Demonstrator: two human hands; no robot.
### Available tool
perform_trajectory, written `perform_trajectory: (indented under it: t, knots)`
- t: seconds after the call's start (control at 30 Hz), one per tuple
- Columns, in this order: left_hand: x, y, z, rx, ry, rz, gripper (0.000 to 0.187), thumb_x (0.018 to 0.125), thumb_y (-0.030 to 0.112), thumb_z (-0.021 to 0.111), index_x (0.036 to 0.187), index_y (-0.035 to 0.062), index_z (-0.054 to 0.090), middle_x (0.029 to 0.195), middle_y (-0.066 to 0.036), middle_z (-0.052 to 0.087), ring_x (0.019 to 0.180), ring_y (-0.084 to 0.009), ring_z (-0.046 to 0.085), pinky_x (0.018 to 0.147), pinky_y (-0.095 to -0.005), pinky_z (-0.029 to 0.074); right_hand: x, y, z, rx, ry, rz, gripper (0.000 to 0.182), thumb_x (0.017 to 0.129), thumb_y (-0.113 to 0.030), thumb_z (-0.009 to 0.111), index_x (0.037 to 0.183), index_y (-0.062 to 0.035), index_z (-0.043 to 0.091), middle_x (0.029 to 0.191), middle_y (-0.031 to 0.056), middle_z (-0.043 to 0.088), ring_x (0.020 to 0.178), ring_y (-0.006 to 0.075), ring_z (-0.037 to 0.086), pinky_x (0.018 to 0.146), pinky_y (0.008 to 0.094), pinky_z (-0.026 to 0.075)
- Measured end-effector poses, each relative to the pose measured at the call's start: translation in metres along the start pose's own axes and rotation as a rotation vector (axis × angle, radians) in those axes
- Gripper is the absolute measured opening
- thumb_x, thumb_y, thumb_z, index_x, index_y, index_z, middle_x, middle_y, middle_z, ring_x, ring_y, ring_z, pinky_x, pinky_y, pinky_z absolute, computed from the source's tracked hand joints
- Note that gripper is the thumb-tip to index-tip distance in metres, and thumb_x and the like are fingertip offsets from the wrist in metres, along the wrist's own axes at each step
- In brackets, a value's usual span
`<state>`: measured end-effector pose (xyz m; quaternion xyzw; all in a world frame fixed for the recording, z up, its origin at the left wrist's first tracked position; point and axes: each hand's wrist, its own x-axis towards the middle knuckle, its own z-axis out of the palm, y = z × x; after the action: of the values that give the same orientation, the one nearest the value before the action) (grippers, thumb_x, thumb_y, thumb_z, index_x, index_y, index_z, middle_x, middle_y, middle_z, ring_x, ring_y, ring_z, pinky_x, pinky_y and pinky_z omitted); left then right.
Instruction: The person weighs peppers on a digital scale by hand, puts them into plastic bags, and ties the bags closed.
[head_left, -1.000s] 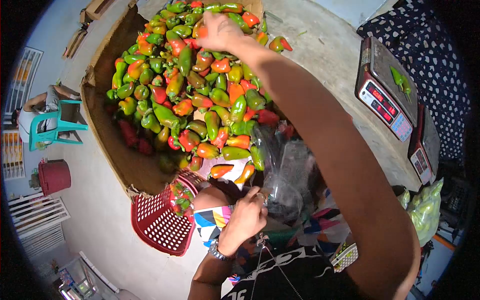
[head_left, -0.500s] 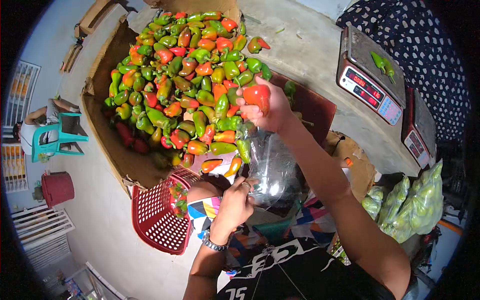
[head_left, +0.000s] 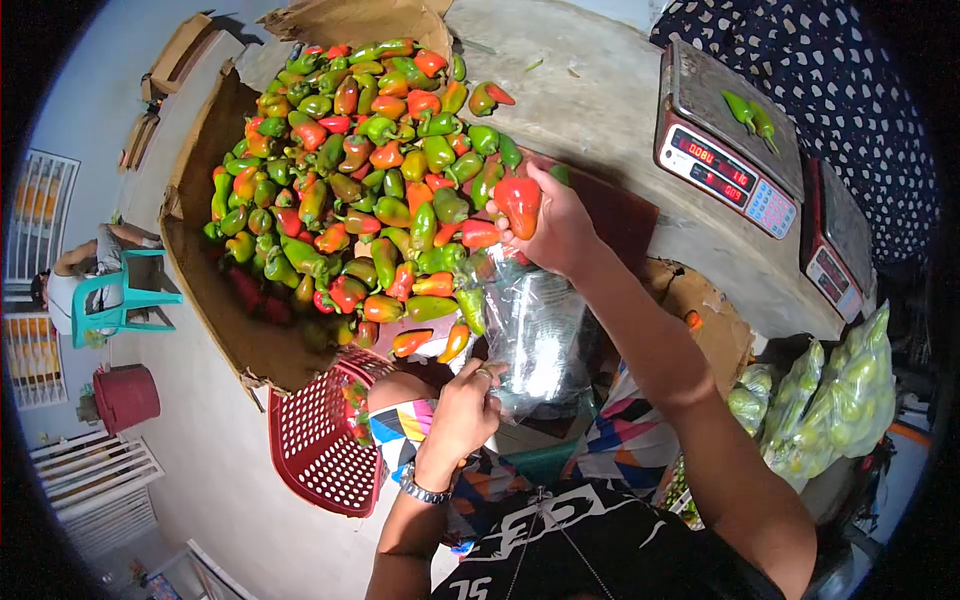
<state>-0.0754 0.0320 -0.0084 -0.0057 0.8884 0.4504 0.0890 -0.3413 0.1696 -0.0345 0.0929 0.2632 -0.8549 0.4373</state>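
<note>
A red pepper (head_left: 518, 205) is held in my right hand (head_left: 555, 225), with the fingers wrapped round its side, just right of the pepper pile (head_left: 370, 180). Below it hangs a clear plastic bag (head_left: 535, 320), wrinkled and shiny. My left hand (head_left: 465, 408), with a ring and a metal watch on the wrist, pinches the lower left edge of the bag. Green, red and orange peppers lie heaped at the cardboard's (head_left: 205, 290) inner side.
Two digital scales (head_left: 725, 180) stand at the right, one bearing green peppers (head_left: 750, 118). Bags of green produce (head_left: 835, 400) sit lower right. A red perforated basket (head_left: 325, 435) is lower left. A person (head_left: 75, 275) sits on a teal chair (head_left: 125, 295) far left.
The view has shifted slightly. My right hand still holds the red pepper, now turned more upright. The bag below hangs flatter and wider, with my left hand still at its edge.
</note>
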Motion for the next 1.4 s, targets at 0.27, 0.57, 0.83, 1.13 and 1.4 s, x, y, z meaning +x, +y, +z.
perform_trajectory:
  t: [0.27, 0.57, 0.83, 1.13, 1.4]
  knots:
    - [0.001, 0.003, 0.000, -0.030, -0.038, -0.058, 0.038, 0.073, -0.011, 0.059, 0.110, -0.0058, 0.067, 0.105, -0.018, 0.067, 0.081, -0.0370, 0.067, 0.072, -0.0414, 0.054, -0.016, -0.005, 0.014, -0.079, -0.017, -0.153, 0.041, 0.108, -0.045, 0.053, 0.122, -0.0065, 0.058, 0.098, 0.0113, 0.066, 0.079, 0.0203, 0.063, 0.073, 0.0344, 0.054]
    - [0.003, 0.007, 0.001, 0.017, -0.027, -0.031, 0.030, 0.073, -0.010, 0.060, 0.101, -0.0055, 0.067, 0.103, -0.019, 0.069, 0.093, -0.0406, 0.068, 0.082, -0.0435, 0.056, -0.076, -0.078, 0.004, -0.208, -0.091, -0.188, 0.052, 0.104, -0.053, 0.056, 0.098, -0.0023, 0.066, 0.072, 0.0086, 0.066, 0.038, 0.0079, 0.043, 0.035, 0.0187, 0.031]
    - [0.003, 0.006, -0.001, 0.027, -0.049, -0.041, 0.040, 0.073, -0.010, 0.061, 0.112, -0.0040, 0.069, 0.108, -0.021, 0.068, 0.089, -0.0422, 0.068, 0.080, -0.0468, 0.056, -0.200, -0.341, -0.114, -0.802, 0.692, -0.854, 0.020, 0.091, -0.018, 0.072, 0.103, -0.0034, 0.065, 0.090, 0.0051, 0.065, 0.072, 0.0140, 0.062, 0.062, 0.0283, 0.055]
    - [0.008, 0.007, 0.008, 0.133, -0.128, -0.130, 0.046, 0.075, -0.008, 0.061, 0.120, -0.0032, 0.068, 0.119, -0.025, 0.069, 0.107, -0.0443, 0.067, 0.095, -0.0454, 0.055, -0.211, -0.435, -0.211, -1.280, 1.213, -0.614, 0.041, 0.077, -0.039, 0.086, 0.098, -0.0072, 0.070, 0.075, -0.0006, 0.064, 0.059, 0.0112, 0.054, 0.055, 0.0285, 0.037]
    - [0.010, 0.003, 0.011, 0.155, -0.118, -0.131, 0.047, 0.075, -0.009, 0.060, 0.121, -0.0030, 0.068, 0.117, -0.027, 0.069, 0.107, -0.0453, 0.067, 0.096, -0.0460, 0.055, -0.196, -0.462, -0.249, -1.377, 1.167, -0.463, 0.046, 0.075, -0.047, 0.085, 0.099, -0.0094, 0.075, 0.085, 0.0017, 0.069, 0.070, 0.0145, 0.058, 0.058, 0.0320, 0.039]
